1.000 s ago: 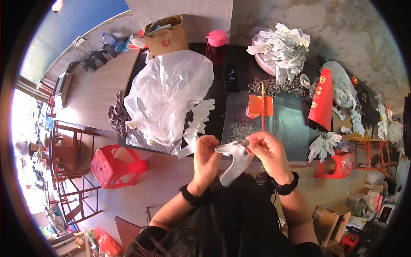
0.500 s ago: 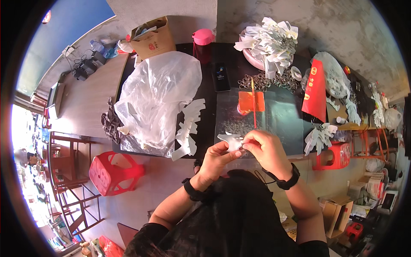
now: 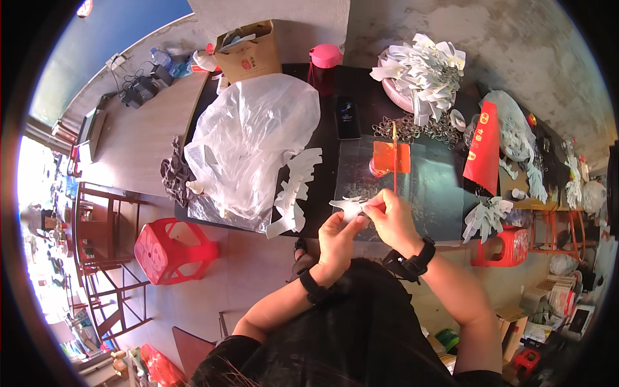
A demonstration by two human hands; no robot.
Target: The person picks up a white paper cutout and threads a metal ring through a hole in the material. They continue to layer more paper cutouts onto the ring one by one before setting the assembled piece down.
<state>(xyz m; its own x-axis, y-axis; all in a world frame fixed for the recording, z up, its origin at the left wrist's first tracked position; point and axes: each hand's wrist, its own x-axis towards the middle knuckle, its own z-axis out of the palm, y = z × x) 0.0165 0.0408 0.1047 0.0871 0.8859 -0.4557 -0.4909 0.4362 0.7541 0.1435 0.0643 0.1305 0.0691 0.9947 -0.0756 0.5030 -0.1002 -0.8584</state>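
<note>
My left hand (image 3: 336, 244) pinches a small white strip piece with a notched edge (image 3: 349, 204) between thumb and fingers, just over the table's near edge. The fingers of my right hand (image 3: 392, 222) are closed at the right end of the same piece; whether they hold something small as well is hidden. Beyond the hands, a thin red stick with a pale tip (image 3: 395, 171) lies across an orange-red square (image 3: 401, 158) on a clear sheet (image 3: 438, 187). Several dark metal rings (image 3: 406, 129) lie heaped behind it.
A pink basket (image 3: 394, 97) heaped with white pieces stands at the back. Left are a large clear plastic bag (image 3: 251, 129), loose white strips (image 3: 293, 193) and a phone (image 3: 348, 119). White pieces (image 3: 487, 216) hang at the right edge. Red stools (image 3: 174, 251) stand below.
The whole view has shifted slightly, so the table's things sit further right. Both hands stay together on the white piece, with small shifts of the fingers.
</note>
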